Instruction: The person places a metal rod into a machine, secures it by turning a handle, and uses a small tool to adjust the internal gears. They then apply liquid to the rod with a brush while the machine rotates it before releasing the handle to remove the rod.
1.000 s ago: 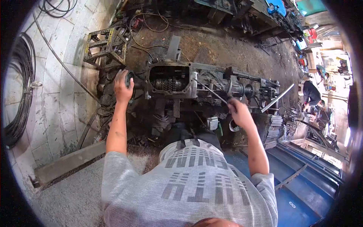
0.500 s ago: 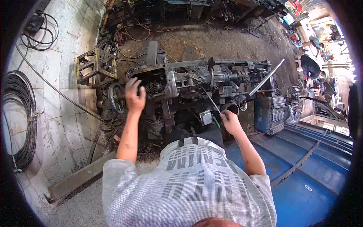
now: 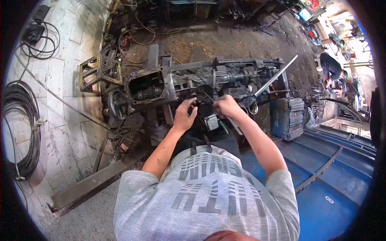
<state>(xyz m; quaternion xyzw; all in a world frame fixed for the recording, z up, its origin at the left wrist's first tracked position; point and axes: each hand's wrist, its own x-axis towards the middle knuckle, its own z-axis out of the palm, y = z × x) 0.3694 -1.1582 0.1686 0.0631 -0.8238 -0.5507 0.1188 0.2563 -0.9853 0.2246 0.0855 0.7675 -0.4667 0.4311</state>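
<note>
A greasy gearbox housing [image 3: 169, 86] with an open top shows gears [image 3: 148, 93] inside, and a long machine assembly [image 3: 229, 77] runs to its right. My left hand [image 3: 184, 116] is at the near edge of the assembly, fingers apart and curved, with nothing visible in it. My right hand [image 3: 226, 107] is closed around a metal rod [image 3: 237, 127], whose near end sticks out below the hand; its far end is hidden. Between and below my hands sits a small silvery box [image 3: 211, 122], with a green-handled tool [image 3: 223, 127] beside it.
A yellow-black metal stand [image 3: 90, 74] and a round wheel [image 3: 117, 104] are at the left. Coiled cable [image 3: 22, 128] lies on the pale tiles. A long pale bar [image 3: 277, 75] slants over the assembly's right end. A blue metal box [image 3: 281, 118] stands right. Another person [image 3: 330, 66] bends over, far right.
My left hand has moved right, from over the gearbox opening to the assembly's near edge. My right hand has moved up and left along with the rod, toward the assembly.
</note>
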